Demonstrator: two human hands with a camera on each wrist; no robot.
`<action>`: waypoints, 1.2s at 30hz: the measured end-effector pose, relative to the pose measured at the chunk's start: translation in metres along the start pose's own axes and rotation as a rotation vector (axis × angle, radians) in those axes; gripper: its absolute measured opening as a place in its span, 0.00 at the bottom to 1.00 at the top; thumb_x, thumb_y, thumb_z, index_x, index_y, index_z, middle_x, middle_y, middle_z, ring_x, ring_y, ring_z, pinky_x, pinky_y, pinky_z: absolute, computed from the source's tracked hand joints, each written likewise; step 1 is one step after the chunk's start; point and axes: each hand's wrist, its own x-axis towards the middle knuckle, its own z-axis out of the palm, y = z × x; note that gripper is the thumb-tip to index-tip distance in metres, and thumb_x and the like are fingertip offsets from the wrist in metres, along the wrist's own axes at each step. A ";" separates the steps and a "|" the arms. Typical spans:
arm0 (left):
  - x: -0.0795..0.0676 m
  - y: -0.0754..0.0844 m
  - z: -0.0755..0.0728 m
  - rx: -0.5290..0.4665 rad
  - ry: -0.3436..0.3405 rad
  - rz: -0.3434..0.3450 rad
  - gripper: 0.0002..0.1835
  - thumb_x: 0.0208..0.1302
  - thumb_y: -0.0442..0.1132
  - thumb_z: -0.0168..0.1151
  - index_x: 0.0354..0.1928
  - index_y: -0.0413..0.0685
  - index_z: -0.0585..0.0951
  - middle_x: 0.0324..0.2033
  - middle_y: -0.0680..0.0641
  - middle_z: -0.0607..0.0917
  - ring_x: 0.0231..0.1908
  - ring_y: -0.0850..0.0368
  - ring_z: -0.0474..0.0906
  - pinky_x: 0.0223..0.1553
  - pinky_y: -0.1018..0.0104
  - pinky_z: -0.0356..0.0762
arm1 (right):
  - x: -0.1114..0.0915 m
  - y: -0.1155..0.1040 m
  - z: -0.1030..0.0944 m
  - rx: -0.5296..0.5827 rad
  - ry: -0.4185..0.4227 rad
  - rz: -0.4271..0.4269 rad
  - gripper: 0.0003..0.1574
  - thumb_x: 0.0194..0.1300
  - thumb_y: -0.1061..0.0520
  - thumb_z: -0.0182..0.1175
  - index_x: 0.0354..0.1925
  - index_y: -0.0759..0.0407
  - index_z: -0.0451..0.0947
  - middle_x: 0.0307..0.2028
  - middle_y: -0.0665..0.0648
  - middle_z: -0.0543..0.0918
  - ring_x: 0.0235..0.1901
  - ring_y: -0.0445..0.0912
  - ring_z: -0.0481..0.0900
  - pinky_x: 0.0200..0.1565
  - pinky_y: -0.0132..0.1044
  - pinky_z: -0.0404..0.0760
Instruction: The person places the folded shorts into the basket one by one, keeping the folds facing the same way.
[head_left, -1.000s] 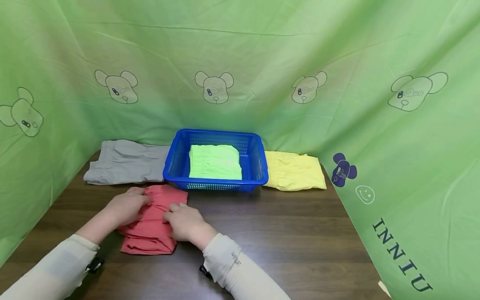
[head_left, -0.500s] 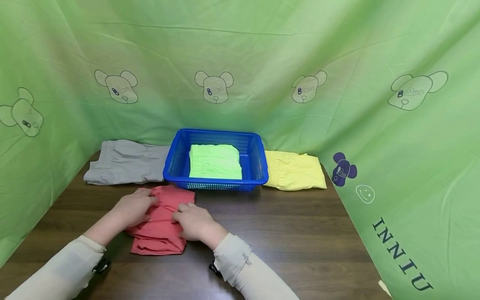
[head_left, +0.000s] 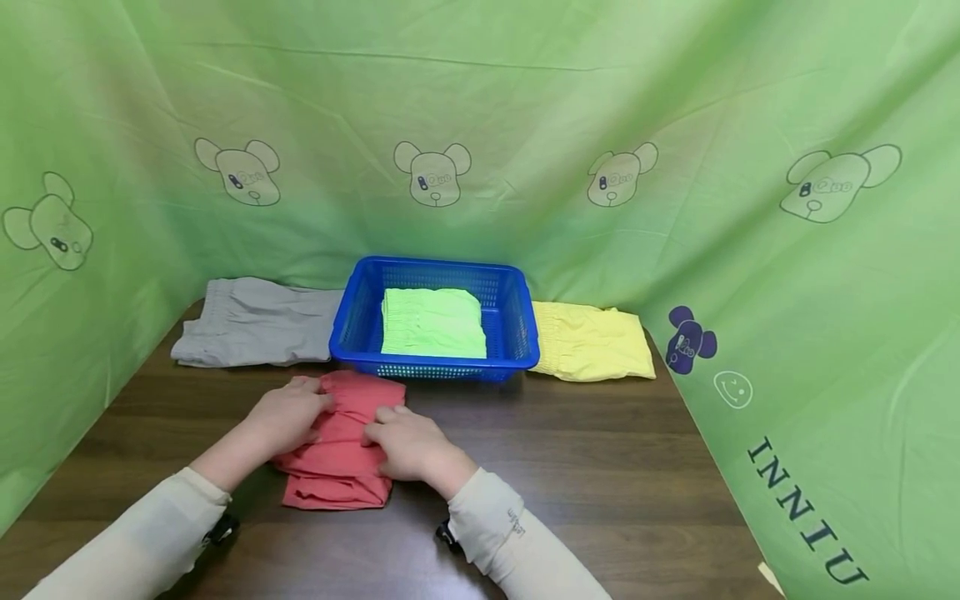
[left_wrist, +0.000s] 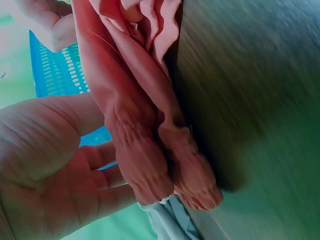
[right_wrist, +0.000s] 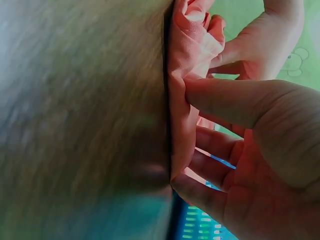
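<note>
Red folded garment (head_left: 347,433) is lying flat on the dark wooden bench (head_left: 585,467), toward the person's left, just in front of the near left part of a blue plastic basket (head_left: 495,367). Both hands are flanking it. The left hand (head_left: 288,417) is resting over the left side, thumb and fingers meeting the cloth; its fingertips are disappearing from the left wrist view, so whether it is pinching a layer cannot be told. The right hand (head_left: 411,444) is touching the right edge, thumb and fingers spread apart along the side rather than closing together. This two-sided hold is probably keeping the loose layers stacked and the bundle square. Gathered, elastic-looking ends are showing close up beside the left palm.

Inside the basket, a bright green folded garment (head_left: 433,323) is lying flat. A grey garment (head_left: 258,323) is sitting at the basket's left and a yellow one (head_left: 592,342) at its right, both folded, perhaps spaced like this so each colour stays separate and within reach. Behind everything, a green curtain (head_left: 540,92) with bear-head drawings is hanging.
</note>
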 end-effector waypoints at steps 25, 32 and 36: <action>0.013 0.030 0.003 0.032 0.092 0.027 0.12 0.51 0.40 0.81 0.36 0.52 0.86 0.36 0.43 0.81 0.41 0.44 0.77 0.35 0.48 0.83 | -0.025 0.026 0.001 0.036 0.004 -0.014 0.22 0.57 0.45 0.77 0.50 0.39 0.84 0.44 0.44 0.76 0.47 0.42 0.73 0.40 0.30 0.77; 0.018 0.037 0.006 0.035 0.102 0.027 0.12 0.52 0.41 0.80 0.37 0.52 0.87 0.36 0.43 0.82 0.42 0.43 0.78 0.42 0.44 0.84 | -0.033 0.033 -0.002 0.056 -0.006 -0.005 0.21 0.58 0.46 0.76 0.50 0.39 0.84 0.43 0.43 0.75 0.46 0.41 0.72 0.40 0.30 0.77; 0.020 0.042 0.006 0.034 0.092 0.021 0.14 0.50 0.43 0.81 0.39 0.52 0.88 0.38 0.42 0.83 0.44 0.42 0.78 0.42 0.44 0.84 | -0.038 0.037 -0.003 0.060 -0.007 -0.006 0.22 0.57 0.46 0.76 0.50 0.39 0.84 0.43 0.43 0.75 0.47 0.41 0.72 0.39 0.31 0.77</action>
